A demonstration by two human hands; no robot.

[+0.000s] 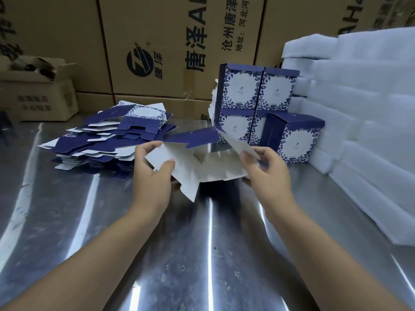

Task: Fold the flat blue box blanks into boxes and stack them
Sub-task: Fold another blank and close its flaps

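over the steel table (202, 254), between the pile of flat blanks (107, 140) at your left and the folded boxes (258, 104) stacked at right, you hold one blank (202, 162), white side up; your left hand (152, 176) pinches its left panel, your right hand (267, 173) pinches the right one; square the panels along their creases before tucking flaps; the open carton (40, 95) far left holds dark things, too blurred to name

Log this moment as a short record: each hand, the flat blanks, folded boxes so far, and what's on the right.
left hand: grips the box blank, white inside showing
right hand: pinches the same blank's right side
flat blanks: loose pile on the metal table, left
folded boxes: five visible, four stacked two high, one in front
right side: white foam sheets
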